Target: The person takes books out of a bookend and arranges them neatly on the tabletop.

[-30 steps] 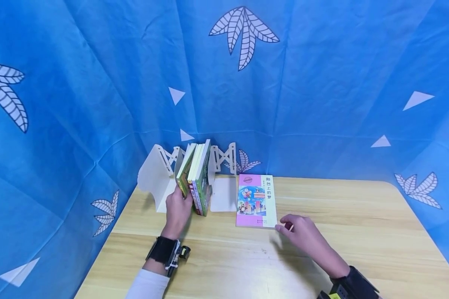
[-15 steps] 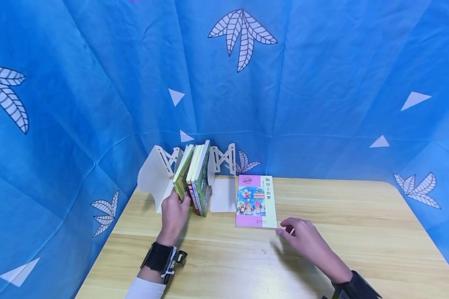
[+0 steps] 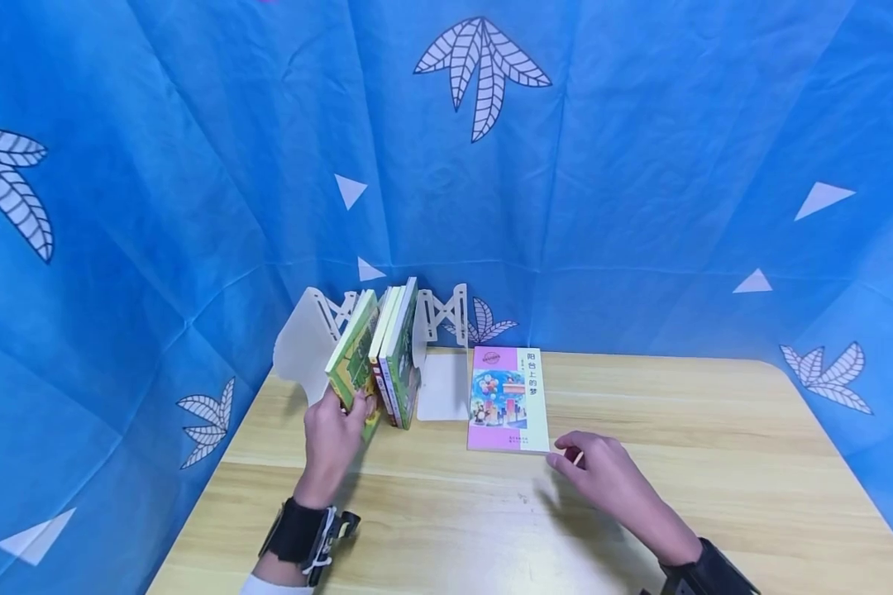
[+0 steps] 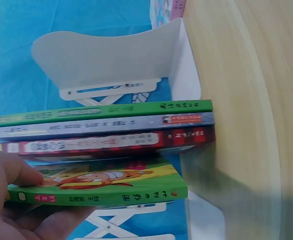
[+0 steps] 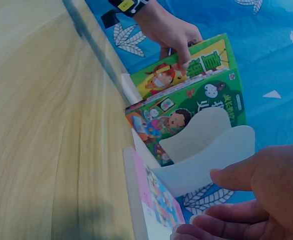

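Observation:
My left hand (image 3: 332,442) pinches a green and yellow picture book (image 4: 96,190) by its spine, thumb on one cover and fingers on the other. This book leans left, a gap apart from several upright books (image 4: 106,125) with green, pale blue and dark red spines. They stand in a white expandable bookend (image 3: 301,347). My right hand (image 3: 603,471), fingers loosely curled and holding nothing, is at the lower right corner of a pink and cream book (image 3: 506,401) that lies flat, cover up. In the right wrist view the green book (image 5: 186,120) faces the bookend's white plate.
The wooden table (image 3: 446,504) runs back to a blue cloth backdrop (image 3: 640,207) with white leaf prints. A white base plate (image 3: 444,388) of the bookend lies between the upright books and the flat book.
My left hand has pulled the green and yellow book toward me and to the left, away from the others, so more of its cover shows. The right hand has stayed nearly still.

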### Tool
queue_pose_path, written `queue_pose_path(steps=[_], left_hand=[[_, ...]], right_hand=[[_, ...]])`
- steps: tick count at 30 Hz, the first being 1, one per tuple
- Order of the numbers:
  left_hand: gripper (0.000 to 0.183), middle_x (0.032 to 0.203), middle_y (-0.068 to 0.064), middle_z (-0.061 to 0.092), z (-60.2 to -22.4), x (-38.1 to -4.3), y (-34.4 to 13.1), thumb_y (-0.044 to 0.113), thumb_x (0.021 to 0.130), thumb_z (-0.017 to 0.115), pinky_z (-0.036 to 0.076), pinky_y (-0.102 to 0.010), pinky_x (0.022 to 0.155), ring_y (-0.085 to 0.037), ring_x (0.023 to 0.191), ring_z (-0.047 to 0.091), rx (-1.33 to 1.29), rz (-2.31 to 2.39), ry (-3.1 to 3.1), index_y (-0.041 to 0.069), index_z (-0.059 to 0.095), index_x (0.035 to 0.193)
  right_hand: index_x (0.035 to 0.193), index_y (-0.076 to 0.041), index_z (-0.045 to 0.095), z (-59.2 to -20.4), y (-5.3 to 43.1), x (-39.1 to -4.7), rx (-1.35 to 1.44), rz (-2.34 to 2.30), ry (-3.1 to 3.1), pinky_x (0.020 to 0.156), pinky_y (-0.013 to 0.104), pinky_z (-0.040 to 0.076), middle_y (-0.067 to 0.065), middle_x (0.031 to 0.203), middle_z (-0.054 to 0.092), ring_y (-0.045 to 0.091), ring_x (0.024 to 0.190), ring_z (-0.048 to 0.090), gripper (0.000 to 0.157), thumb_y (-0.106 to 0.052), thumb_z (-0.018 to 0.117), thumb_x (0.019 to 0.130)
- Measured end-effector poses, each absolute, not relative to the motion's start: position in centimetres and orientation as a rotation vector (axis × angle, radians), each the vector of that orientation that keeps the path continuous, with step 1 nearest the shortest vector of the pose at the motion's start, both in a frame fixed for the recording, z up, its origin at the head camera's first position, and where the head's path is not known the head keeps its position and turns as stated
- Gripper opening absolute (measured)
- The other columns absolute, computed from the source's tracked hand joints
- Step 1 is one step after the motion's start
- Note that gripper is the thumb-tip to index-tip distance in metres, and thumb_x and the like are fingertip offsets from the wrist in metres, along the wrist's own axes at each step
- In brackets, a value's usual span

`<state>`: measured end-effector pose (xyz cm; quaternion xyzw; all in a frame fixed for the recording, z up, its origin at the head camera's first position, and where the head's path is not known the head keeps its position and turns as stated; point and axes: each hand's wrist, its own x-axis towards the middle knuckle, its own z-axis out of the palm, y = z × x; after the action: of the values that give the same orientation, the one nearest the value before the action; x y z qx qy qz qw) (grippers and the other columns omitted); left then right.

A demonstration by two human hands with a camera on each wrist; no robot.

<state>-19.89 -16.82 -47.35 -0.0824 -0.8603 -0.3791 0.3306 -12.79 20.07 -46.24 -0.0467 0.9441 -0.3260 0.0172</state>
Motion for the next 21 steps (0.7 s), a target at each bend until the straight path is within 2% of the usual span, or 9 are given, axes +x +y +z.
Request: queue_pose_path(steps=[7,13,17,21], left_hand=[[0.031,0.103,-0.029,0.077,-46.3,-18.4,-17.4,-0.005,0.09,0.071,0.065,-0.052,0.07,-0.042,0.087,0.078,-0.203,-0.974,-2.246,-0.01,0.067,0.12],[0.033,0.105,-0.028,0.077,-45.5,-17.1,-17.8,-0.005,0.087,0.073,0.065,-0.05,0.068,-0.041,0.089,0.078,-0.196,-0.953,-2.268,-0.01,0.069,0.119],[0.033,0.104,-0.027,0.077,-45.1,-16.4,-17.9,-0.004,0.086,0.075,0.065,-0.04,0.066,-0.038,0.088,0.079,-0.204,-0.941,-2.279,-0.009,0.07,0.118],[0.035,0.104,-0.027,0.077,-44.4,-15.5,-18.1,-0.005,0.085,0.076,0.063,-0.02,0.065,-0.038,0.085,0.079,-0.226,-0.931,-2.279,-0.009,0.069,0.119]], right_hand=[[0.11,-0.003,0.076,-45.8,19.6,-12.5,-0.149,-1.019,2.927,0.059,0.019,0.05,-0.001,0.083,0.071,0.005,0.066,0.059,0.025,-0.022,0.076,0.094],[0.108,-0.003,0.076,-45.6,19.2,-12.4,-0.172,-1.016,2.933,0.059,0.018,0.05,-0.003,0.082,0.071,0.004,0.066,0.058,0.024,-0.023,0.077,0.094],[0.108,-0.003,0.076,-45.4,19.0,-12.4,-0.171,-1.011,2.933,0.06,0.018,0.05,-0.004,0.082,0.071,0.003,0.067,0.058,0.025,-0.024,0.076,0.094],[0.109,-0.003,0.076,-45.2,19.0,-12.4,-0.183,-1.012,2.935,0.06,0.018,0.05,-0.004,0.082,0.071,0.003,0.066,0.058,0.026,-0.025,0.076,0.094]])
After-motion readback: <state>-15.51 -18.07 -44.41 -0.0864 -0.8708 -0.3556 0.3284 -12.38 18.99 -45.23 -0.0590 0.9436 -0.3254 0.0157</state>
